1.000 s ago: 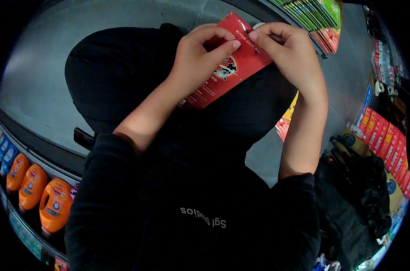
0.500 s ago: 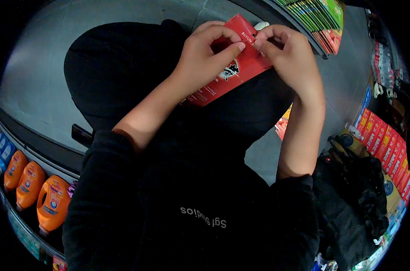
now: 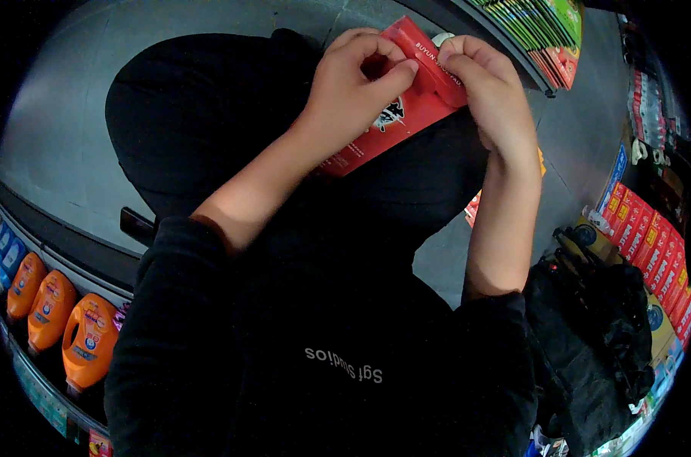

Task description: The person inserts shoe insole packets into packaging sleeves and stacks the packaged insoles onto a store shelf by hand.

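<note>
A flat red packet (image 3: 410,114) with "BUYUN" lettering and a black-and-white emblem lies tilted across my black-clothed lap. My left hand (image 3: 357,80) pinches its upper part between thumb and fingers, left of the lettering. At the top right edge my right hand (image 3: 486,84) grips the packet, thumb and fingers pressed together over the end of the lettering. Between the two hands the packet's surface is creased. Its lower left end rests near my left wrist.
Orange bottles (image 3: 90,343) stand on a shelf at lower left. Green packets (image 3: 539,30) fill a rack at upper right. Red boxes (image 3: 650,244) and a black bag (image 3: 589,343) are at right. A dark flat object (image 3: 137,227) sits beside my left leg.
Both hands have shifted slightly right along with the packet. The packet's top strip has bent and creased between them, and my right hand covers more of its edge.
</note>
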`<state>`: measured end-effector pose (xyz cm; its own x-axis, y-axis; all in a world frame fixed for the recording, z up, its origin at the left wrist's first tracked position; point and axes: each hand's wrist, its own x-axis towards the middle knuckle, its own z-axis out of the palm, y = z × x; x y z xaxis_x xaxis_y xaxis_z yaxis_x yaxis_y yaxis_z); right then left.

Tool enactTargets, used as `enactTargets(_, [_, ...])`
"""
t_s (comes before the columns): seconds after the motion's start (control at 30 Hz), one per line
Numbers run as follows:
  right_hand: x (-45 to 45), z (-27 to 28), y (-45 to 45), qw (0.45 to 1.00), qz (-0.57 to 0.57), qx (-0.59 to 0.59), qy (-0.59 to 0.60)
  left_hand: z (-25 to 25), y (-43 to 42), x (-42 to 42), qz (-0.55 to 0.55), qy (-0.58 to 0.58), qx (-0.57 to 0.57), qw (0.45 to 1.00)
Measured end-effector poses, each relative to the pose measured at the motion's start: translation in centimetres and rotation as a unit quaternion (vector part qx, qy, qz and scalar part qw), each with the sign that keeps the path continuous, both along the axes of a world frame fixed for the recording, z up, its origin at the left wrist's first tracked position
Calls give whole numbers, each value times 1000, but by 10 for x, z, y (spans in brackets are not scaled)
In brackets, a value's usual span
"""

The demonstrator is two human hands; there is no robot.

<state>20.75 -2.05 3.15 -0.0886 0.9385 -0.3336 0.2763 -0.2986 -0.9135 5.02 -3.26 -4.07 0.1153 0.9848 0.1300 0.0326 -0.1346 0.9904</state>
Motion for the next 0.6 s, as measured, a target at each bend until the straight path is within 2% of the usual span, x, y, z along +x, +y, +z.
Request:
enactTargets(0.5, [-5, -11, -6, 998, -23, 43, -33, 0, 6, 1, -32, -46, -118, 991])
enactTargets(0.6, [-6, -9, -6, 995, -5, 60, -81, 1, 6, 1, -29, -36, -127, 991])
